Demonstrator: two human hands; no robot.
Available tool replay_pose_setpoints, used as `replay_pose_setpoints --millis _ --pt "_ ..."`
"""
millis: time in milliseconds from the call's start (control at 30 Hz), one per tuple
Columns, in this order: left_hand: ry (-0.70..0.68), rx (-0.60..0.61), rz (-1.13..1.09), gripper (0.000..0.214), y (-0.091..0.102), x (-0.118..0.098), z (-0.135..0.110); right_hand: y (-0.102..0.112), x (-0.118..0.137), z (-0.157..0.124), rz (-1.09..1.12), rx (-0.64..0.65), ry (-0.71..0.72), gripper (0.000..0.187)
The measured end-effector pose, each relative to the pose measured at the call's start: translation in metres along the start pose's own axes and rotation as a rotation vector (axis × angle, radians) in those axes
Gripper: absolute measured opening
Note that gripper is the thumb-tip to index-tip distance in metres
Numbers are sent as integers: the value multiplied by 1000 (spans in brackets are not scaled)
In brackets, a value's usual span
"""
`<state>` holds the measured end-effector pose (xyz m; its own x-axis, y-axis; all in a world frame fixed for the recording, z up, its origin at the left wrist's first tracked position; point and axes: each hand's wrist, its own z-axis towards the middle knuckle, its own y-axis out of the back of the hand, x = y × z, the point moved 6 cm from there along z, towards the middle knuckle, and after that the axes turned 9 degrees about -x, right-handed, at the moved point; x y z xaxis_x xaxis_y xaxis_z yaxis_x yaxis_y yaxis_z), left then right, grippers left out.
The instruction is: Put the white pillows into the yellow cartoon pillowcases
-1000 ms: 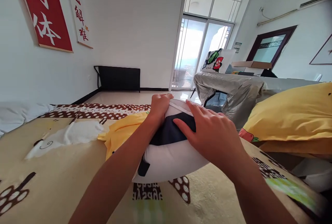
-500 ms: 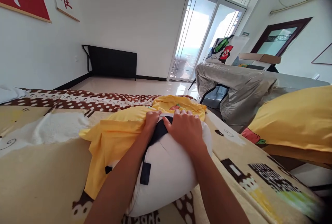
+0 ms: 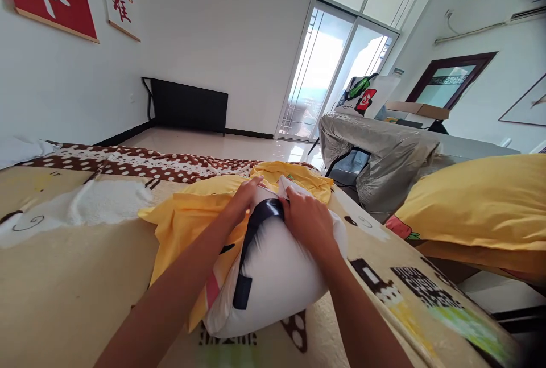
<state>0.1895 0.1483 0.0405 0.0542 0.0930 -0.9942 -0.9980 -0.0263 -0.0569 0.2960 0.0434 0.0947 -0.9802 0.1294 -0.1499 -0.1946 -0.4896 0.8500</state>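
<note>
A plump white pillow [image 3: 281, 282] with a dark navy band lies on the patterned blanket [image 3: 85, 288] in front of me. At its far left edge, the fingers of my left hand [image 3: 245, 194] are closed on the white cloth, close to the yellow pillowcase. My right hand [image 3: 309, 220] grips the far right part of the pillow, its thumb by the band and a white corner sticking up past the fingers. Crumpled along the pillow's left side and beyond its far end is the yellow pillowcase [image 3: 191, 211]. Some fingertips are hidden in the folds.
To the right sits a yellow pillow [image 3: 473, 203] with a carrot print. Behind it stands a table [image 3: 384, 146] under silvery plastic, bearing a printed bag [image 3: 358, 95] and a cardboard box [image 3: 420, 110]. A black folded panel [image 3: 187, 105] leans on the far wall.
The pillow's far end has been lifted and pinched, so a white corner now points up between my hands. My left hand has shifted slightly left, and more of the band shows. The view tilted up slightly.
</note>
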Motion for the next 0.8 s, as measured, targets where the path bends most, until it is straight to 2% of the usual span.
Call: replay_pose_setpoints --millis 100,167,233,333,433,567,800 --pt "-166 -98 97 19 34 -18 -20 6 -3 -5 4 -30 -9 28" --pt "-295 -115 210 10 54 -23 -39 8 -2 -7 10 -48 -5 27" --pt "-416 -48 440 10 65 -18 -58 11 1 -8 15 -55 7 26" --pt "-632 114 813 18 72 0 -85 15 7 -8 15 -54 23 26" --pt "-792 222 1036 34 77 17 -100 20 15 -9 18 -59 32 26" --pt "-818 160 1235 43 88 23 -98 26 27 -11 5 -67 61 26" --pt "-844 90 1257 38 104 19 -86 32 41 -14 -31 -88 93 25"
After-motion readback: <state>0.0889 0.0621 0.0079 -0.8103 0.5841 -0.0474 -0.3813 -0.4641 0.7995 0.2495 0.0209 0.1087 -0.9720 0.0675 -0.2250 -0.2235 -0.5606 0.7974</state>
